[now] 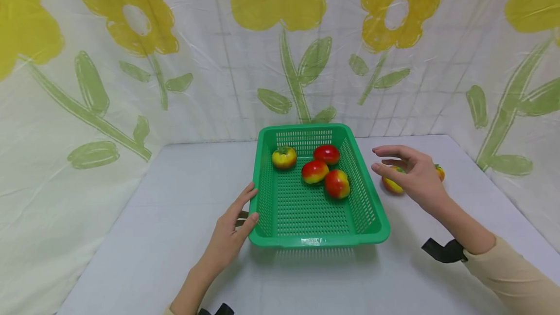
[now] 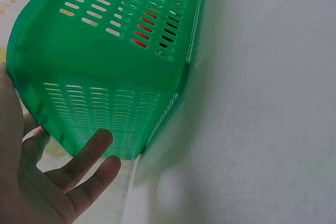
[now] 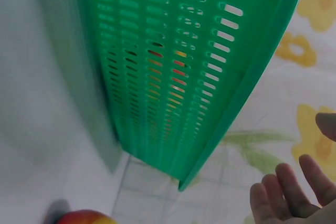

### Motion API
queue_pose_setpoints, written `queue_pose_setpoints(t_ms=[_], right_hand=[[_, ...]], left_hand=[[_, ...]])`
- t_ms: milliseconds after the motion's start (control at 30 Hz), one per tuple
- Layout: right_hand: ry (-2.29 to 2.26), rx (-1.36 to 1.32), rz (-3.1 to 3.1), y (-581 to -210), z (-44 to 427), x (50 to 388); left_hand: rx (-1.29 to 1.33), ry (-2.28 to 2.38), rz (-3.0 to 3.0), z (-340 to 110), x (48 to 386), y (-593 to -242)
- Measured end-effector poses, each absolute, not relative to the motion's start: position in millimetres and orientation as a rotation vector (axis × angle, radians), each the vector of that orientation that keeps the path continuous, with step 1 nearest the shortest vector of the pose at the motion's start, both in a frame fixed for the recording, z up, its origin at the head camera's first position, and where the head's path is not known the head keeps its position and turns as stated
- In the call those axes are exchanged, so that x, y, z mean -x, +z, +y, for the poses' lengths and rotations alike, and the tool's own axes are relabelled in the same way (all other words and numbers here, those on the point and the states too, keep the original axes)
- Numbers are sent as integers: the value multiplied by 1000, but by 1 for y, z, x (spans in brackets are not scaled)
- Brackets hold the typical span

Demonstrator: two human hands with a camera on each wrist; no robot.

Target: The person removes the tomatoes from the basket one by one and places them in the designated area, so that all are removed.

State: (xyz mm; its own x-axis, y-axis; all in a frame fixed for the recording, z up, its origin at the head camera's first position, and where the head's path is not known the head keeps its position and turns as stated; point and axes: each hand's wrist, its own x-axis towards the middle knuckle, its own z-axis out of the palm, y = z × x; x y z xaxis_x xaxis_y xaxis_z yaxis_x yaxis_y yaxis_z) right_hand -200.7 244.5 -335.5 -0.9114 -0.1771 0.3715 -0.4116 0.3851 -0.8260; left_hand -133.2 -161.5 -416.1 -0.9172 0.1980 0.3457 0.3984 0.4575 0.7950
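Observation:
A green plastic basket (image 1: 312, 241) with slotted walls stands on the table. Inside it are a yellow-red fruit with a green leafy top (image 1: 284, 158) and three glossy red-and-yellow fruits, one of them (image 1: 337, 184) nearest the front. My left hand (image 1: 234, 227) touches the basket's left rim, and the left wrist view shows its fingers (image 2: 93, 153) spread beside the outer wall. Right of the basket, my right hand (image 1: 411, 175) hovers with loosely bent fingers and nothing between them. Partly hidden behind it are a yellow-red fruit (image 1: 392, 184) and another (image 1: 439, 173) farther right.
The white table (image 1: 188, 198) extends on both sides of the basket. A white cloth with painted yellow flowers (image 1: 210, 72) hangs behind and at the sides. A black strap (image 1: 444, 251) circles the right wrist.

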Motion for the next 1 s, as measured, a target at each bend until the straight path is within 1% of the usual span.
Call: queue_pose_setpoints(t_ms=[333, 500, 600, 700, 933, 1000], right_hand=[[1552, -549, -2431, -336, 236, 199], [1549, -586, -2426, -338, 231, 200], [1542, -614, -2421, -338, 228, 201], [1543, -650, -2417, -339, 225, 202], [1544, -745, -2429, -342, 218, 207], [1542, -778, -2424, -342, 215, 209]], left_hand=[[513, -1449, -2501, -161, 133, -416], [498, -1449, -2499, -158, 130, -410], [499, -1458, -2493, -155, 127, -404], [509, -1457, -2494, -157, 128, -407], [499, -1482, -2498, -152, 120, -390], [495, -1474, -2500, -154, 124, -397]])
